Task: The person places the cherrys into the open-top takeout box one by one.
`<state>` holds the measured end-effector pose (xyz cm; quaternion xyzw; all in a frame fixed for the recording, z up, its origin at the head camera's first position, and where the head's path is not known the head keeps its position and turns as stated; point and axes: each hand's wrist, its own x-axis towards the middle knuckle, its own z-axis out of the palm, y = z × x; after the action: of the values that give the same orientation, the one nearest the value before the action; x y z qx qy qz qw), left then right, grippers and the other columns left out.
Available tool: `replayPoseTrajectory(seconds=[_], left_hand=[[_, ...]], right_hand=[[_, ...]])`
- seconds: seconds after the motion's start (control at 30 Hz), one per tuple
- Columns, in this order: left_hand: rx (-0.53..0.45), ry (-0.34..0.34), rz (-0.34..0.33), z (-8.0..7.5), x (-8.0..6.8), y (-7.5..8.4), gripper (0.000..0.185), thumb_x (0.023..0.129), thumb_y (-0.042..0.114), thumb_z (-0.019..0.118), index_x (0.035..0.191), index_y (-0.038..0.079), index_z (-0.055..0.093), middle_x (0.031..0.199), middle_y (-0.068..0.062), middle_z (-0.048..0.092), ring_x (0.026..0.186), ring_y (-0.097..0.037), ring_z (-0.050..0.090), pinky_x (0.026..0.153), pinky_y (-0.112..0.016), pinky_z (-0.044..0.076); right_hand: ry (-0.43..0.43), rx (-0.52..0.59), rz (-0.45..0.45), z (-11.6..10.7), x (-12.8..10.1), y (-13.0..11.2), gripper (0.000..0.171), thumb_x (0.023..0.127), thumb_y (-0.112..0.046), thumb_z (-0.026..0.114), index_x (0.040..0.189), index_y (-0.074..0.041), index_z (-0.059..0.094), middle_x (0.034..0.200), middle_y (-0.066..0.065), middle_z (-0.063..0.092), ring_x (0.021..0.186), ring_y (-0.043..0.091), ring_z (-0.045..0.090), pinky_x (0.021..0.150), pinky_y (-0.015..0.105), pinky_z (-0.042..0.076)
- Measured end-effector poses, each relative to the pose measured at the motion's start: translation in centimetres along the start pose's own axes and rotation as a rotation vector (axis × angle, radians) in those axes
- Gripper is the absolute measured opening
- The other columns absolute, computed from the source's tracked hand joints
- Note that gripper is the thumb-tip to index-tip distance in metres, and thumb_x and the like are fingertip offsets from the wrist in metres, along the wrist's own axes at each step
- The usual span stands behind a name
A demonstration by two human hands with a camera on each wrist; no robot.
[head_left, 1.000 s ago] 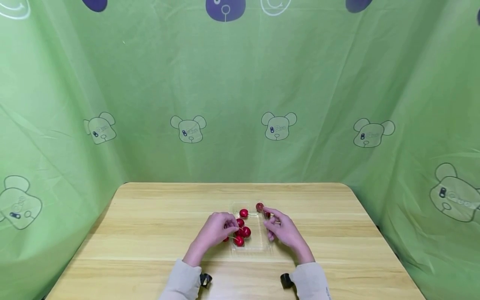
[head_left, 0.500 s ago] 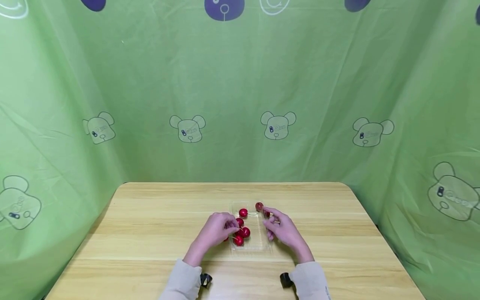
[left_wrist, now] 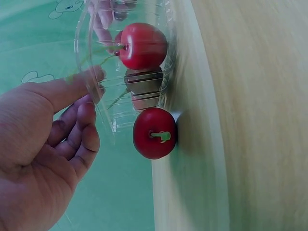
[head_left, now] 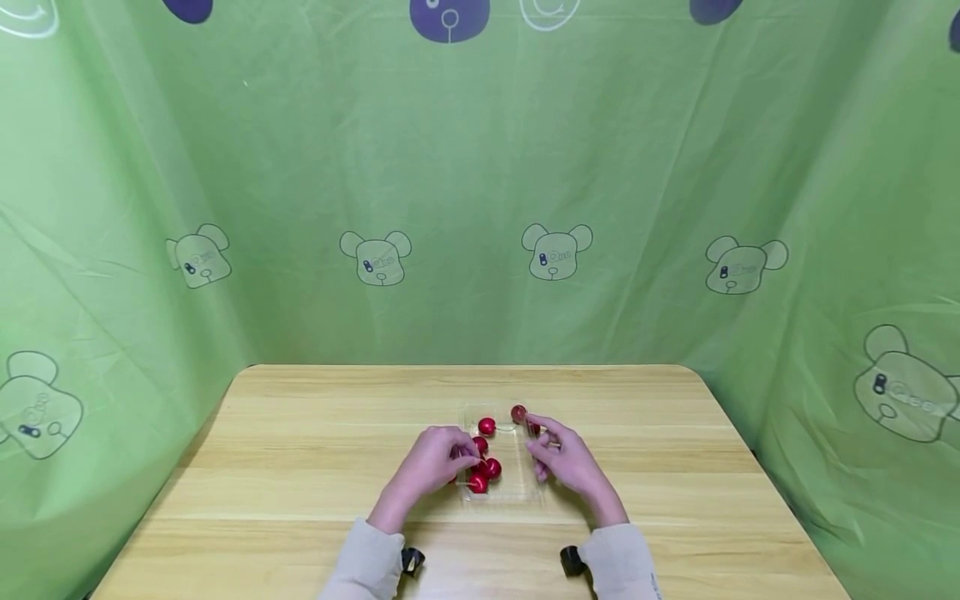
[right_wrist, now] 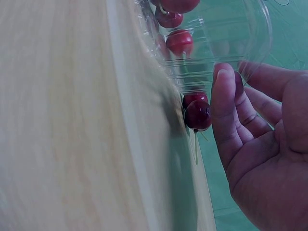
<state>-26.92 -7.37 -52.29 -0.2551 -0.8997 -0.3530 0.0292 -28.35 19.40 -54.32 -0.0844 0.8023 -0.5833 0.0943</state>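
Observation:
A clear plastic box [head_left: 519,483] stands on the table with several red cherries inside, most of them along its left side. My left hand [head_left: 435,458] reaches over the left rim. Thumb and fingertips there pinch at a thin green stem of a cherry [left_wrist: 143,46] inside the box; the thumb partly hides the grip. Just outside that wall, one cherry [left_wrist: 155,133] rests on the table, its short stem facing the wrist camera. My right hand [head_left: 564,454] holds the right rim between thumb and fingers. Beside that wall lie two dark cherries [right_wrist: 197,114] with stems.
The light wooden table [head_left: 315,450] extends to both sides of the box and behind it. A green curtain [head_left: 465,317] with bear drawings hangs around its back and sides. Black wrist straps [head_left: 573,562] show at the sleeves.
Cherries near my left fingertips have shifted slightly toward the front of the box, and a stem there lies differently. Both hands and the box stay nearly in place.

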Motion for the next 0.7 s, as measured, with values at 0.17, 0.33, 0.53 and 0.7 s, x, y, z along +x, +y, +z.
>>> replayPoseTrajectory(seconds=[0.17, 0.33, 0.53, 0.7], left_hand=[[0.006, -0.003, 0.003, 0.03, 0.03, -0.02, 0.004, 0.092, 0.016, 0.078, 0.089, 0.015, 0.078, 0.083, 0.007, 0.072, 0.070, 0.003, 0.056, 0.066, -0.016, 0.050], [0.022, -0.007, 0.006, 0.01, 0.04, 0.01, 0.006, 0.093, 0.019, 0.078, 0.091, 0.014, 0.079, 0.083, 0.008, 0.072, 0.070, 0.003, 0.056, 0.066, -0.016, 0.050], [0.017, -0.008, 0.014, 0.13, -0.03, -0.09, 0.002, 0.092, 0.016, 0.078, 0.091, 0.016, 0.079, 0.082, 0.009, 0.071, 0.070, 0.004, 0.056, 0.066, -0.016, 0.050], [0.014, -0.007, 0.016, 0.23, 0.01, -0.23, 0.002, 0.091, 0.015, 0.080, 0.092, 0.016, 0.080, 0.081, 0.009, 0.071, 0.070, 0.004, 0.056, 0.066, -0.017, 0.050]], right_hand=[[0.006, -0.005, 0.004, 0.01, 0.11, 0.02, 0.057, 0.100, -0.005, 0.065, 0.154, -0.008, 0.046, 0.096, 0.025, 0.066, 0.064, 0.021, 0.066, 0.059, 0.033, 0.061], [-0.002, -0.007, -0.007, -0.04, 0.14, 0.17, 0.057, 0.100, -0.006, 0.064, 0.154, -0.007, 0.045, 0.096, 0.026, 0.065, 0.065, 0.021, 0.066, 0.059, 0.033, 0.061], [0.001, 0.002, 0.009, -0.03, 0.08, 0.26, 0.058, 0.100, -0.006, 0.065, 0.154, -0.010, 0.046, 0.097, 0.024, 0.066, 0.066, 0.021, 0.066, 0.060, 0.033, 0.061], [0.001, -0.007, -0.003, -0.08, 0.16, 0.31, 0.058, 0.100, -0.006, 0.065, 0.154, -0.009, 0.046, 0.097, 0.024, 0.066, 0.065, 0.021, 0.066, 0.060, 0.033, 0.061]])
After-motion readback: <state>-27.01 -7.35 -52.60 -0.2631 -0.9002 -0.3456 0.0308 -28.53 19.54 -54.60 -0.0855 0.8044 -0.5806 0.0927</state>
